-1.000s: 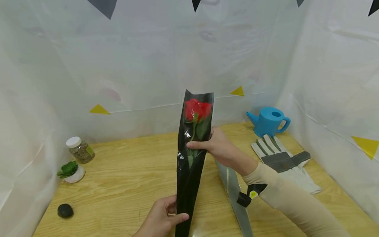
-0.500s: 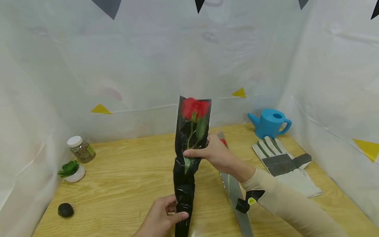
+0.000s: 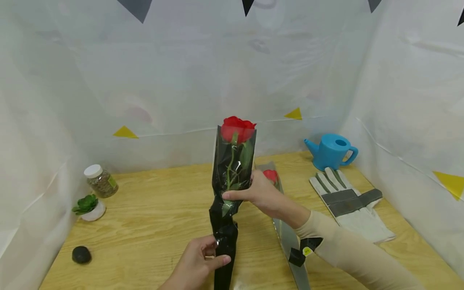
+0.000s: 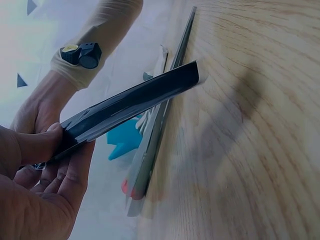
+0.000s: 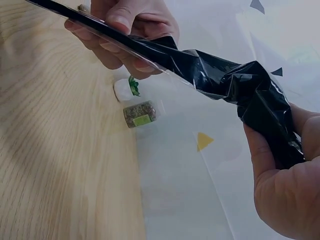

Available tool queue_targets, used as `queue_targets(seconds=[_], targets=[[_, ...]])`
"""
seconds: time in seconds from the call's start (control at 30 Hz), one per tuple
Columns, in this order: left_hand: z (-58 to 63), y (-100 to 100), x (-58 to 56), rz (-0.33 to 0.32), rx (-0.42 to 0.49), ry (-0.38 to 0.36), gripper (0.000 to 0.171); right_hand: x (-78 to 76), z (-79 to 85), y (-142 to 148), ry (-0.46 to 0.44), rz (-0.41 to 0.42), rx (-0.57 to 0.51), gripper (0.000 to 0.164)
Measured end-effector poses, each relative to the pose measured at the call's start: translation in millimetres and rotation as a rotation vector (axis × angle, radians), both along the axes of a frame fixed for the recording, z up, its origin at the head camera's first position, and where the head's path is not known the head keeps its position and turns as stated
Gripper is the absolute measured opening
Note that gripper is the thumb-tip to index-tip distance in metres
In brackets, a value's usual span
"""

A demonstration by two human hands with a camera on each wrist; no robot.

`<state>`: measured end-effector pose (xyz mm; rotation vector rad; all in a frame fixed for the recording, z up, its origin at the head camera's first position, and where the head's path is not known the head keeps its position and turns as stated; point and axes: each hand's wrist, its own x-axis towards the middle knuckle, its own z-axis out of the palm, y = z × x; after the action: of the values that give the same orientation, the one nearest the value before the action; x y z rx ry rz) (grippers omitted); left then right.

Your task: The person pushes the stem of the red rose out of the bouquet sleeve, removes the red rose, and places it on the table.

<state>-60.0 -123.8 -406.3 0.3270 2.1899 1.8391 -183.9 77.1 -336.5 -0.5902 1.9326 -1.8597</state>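
A red rose [image 3: 237, 128] stands in a black sleeve [image 3: 223, 237] with a clear front, its bloom poking out above the sleeve's top edge. My right hand [image 3: 264, 194] grips the upper part, thumb across the clear front. Lower down, my left hand [image 3: 197, 259] pinches the narrow end between thumb and fingers. Between the hands the sleeve is crumpled and bent, as the right wrist view shows closely. A second rose [image 3: 270, 176] in a grey sleeve [image 3: 290, 245] lies on the table, partly hidden under my right arm.
At the right are a blue watering can [image 3: 332, 151] and a pair of work gloves [image 3: 349, 203]. To the left stand a jar [image 3: 102, 182], a small potted succulent [image 3: 88, 207] and a black stone [image 3: 81, 255]. White sheeting [image 3: 181, 80] hangs behind the wooden table.
The sleeve has slid down and buckled between my hands, so the bloom now shows above its top edge. My right hand has moved slightly down and left; the left has barely moved.
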Motion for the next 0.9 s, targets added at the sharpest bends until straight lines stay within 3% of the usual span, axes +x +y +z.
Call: queue_targets(seconds=[0.4, 0.63, 0.9], targets=[[-4.1, 2.4, -1.2, 0.001, -0.045, 0.007, 0.017, 2.0, 3.9, 3.0, 0.027, -0.006, -0.002, 0.06], [-2.1, -0.4, 0.5, -0.028, -0.006, 0.005, 0.037, -0.4, 15.6, 6.7, 0.051, -0.043, 0.008, 0.052], [-2.0, -0.2, 3.0, -0.033, 0.019, -0.009, 0.035, -1.6, 21.2, 7.9, 0.038, -0.055, 0.0, 0.048]])
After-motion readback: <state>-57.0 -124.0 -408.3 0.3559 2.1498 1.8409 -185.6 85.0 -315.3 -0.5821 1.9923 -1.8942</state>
